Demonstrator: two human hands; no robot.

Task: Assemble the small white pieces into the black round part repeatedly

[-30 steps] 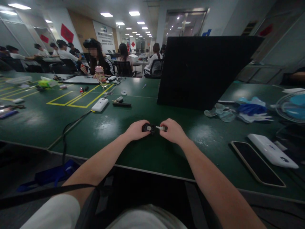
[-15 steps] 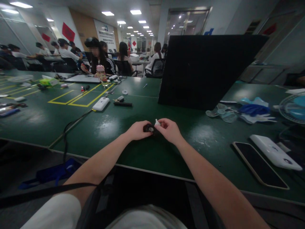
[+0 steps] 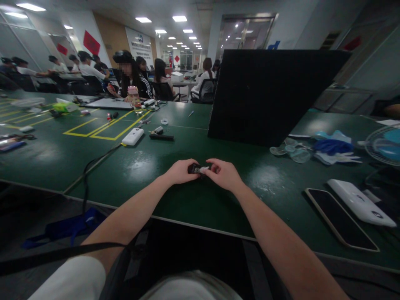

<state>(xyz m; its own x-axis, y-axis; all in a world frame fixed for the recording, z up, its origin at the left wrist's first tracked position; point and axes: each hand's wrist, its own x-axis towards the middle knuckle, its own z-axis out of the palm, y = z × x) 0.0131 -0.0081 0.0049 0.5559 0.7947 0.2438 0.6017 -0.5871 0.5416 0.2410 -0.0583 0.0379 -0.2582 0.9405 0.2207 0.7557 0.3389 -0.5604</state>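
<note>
My left hand [image 3: 181, 171] is closed round a small dark object [image 3: 193, 168] with a round, silvery centre; its exact kind does not show. Thumb and fingers hold it just above the green table. Between the fingertips of my right hand [image 3: 225, 173] is a small white piece [image 3: 203, 169], its tip against or right beside the round centre of the dark object. Whether the two pieces touch I cannot tell. My fingers hide part of both.
A black panel [image 3: 268, 96] stands beyond my hands to the right. A phone [image 3: 339, 218] and a white device [image 3: 362, 202] lie at right, near gloves [image 3: 334, 146]. Left of centre are another white device [image 3: 133, 136] and a black bar [image 3: 161, 136]. A person [image 3: 128, 79] sits across the table.
My right hand has lowered the white piece from above and beside the dark object to its round centre. My left hand has stayed nearly still.
</note>
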